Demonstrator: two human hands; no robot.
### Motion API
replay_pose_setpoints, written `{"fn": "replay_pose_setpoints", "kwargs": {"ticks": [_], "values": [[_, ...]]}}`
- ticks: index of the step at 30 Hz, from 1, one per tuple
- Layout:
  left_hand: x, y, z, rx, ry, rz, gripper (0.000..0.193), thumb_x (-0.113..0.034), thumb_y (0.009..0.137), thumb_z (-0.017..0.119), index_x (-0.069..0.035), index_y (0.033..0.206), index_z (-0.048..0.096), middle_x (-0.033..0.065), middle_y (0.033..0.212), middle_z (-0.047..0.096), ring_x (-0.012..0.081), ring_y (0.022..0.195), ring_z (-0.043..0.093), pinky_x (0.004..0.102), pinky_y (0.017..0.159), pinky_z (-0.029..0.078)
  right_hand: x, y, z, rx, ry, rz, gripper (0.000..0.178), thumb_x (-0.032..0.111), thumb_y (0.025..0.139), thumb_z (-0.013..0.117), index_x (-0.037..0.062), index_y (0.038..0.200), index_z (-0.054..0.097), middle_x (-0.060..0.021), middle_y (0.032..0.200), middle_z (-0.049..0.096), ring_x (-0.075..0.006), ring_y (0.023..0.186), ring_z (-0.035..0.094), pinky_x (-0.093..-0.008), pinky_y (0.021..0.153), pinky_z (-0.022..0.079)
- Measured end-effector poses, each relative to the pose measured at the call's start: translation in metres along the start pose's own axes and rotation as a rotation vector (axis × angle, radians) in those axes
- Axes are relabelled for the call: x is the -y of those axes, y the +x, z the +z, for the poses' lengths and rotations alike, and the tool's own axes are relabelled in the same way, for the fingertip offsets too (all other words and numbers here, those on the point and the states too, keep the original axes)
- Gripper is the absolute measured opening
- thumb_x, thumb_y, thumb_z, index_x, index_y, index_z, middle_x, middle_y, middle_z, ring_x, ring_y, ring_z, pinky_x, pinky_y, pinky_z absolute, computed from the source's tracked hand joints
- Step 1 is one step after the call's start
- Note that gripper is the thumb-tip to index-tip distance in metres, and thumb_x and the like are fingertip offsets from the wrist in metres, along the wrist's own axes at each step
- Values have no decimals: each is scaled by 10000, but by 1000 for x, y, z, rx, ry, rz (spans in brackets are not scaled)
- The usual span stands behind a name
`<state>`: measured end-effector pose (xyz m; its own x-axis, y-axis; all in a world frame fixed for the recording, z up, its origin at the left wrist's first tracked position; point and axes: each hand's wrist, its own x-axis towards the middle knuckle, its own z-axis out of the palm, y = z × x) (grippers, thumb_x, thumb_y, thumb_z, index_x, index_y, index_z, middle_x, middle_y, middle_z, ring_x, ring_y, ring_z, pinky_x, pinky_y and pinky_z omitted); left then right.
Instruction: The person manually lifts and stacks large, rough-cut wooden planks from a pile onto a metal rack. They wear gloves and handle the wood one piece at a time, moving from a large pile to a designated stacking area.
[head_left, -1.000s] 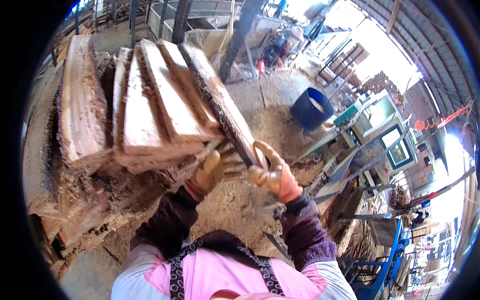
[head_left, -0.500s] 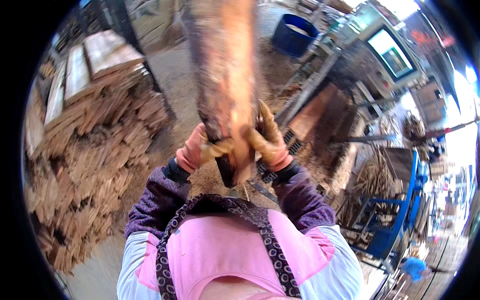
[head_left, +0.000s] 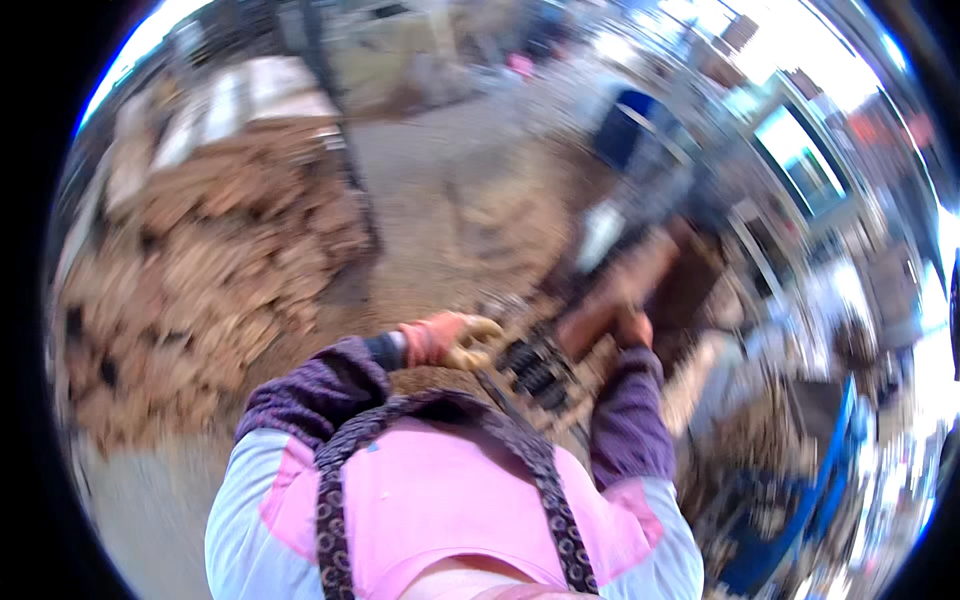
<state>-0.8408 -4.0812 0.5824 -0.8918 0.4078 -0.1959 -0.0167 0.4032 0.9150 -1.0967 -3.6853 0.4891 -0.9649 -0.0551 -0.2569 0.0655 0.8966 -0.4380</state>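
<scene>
At the near end of a brown board (head_left: 615, 290), right of the wearer's middle, is the right hand (head_left: 632, 328); blur hides its fingers, so I cannot tell whether they are clamped on the wood or only resting against it. The left hand (head_left: 472, 345), in a tan and orange glove, is well apart from it in front of the chest, fingers bent; whether they close on anything I cannot tell. Just beside it is a black slatted piece (head_left: 540, 375).

The board's long axis runs slantwise, its near end toward the wearer and its far end up and to the right, along the machine (head_left: 705, 285). Its outline is smeared, and I cannot tell how much of it touches the machine.

Counted: two hands, one board at the right hand, one blue bin (head_left: 625, 128) beyond the machine's far end, one pale lit panel (head_left: 800, 165) to its right, and one large wood stack (head_left: 220, 270) at left. At least two pale boards (head_left: 280, 88) lie along the stack's far edge.

Between the stack's right edge and the machine's left side, a wide stretch of dusty brown floor (head_left: 450, 200) lies open. A blue frame (head_left: 815, 480) stands at lower right, near the machine.
</scene>
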Motion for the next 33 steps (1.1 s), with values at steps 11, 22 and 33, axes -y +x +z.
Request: {"fn": "replay_pose_setpoints", "kwargs": {"ticks": [11,22,33], "values": [[157,-142,-44,-448,-134,-271,610,-345,860,757,-77,1382,588,166,1246,708,268,1151,681,403,986,532,426,-151,51,-86,479,-1370,610,202,773,793,-19,1313,615,-217,1164,708,-377,1051,693,-427,939,547],[176,-228,-179,-591,-1128,-99,780,-556,945,667,-100,1528,423,134,1298,644,240,1107,649,463,988,530,747,-179,120,-35,-424,-1266,968,352,850,741,152,1633,209,-141,1658,299,-320,1509,318,-510,1071,479],[107,-133,-335,-638,-1490,1008,806,-602,954,603,-99,1540,371,179,1418,527,296,1221,560,483,1041,480,534,-218,90,-309,186,-1624,656,59,775,679,36,1408,510,-214,1382,611,-404,1258,603,-474,1023,500]]}}
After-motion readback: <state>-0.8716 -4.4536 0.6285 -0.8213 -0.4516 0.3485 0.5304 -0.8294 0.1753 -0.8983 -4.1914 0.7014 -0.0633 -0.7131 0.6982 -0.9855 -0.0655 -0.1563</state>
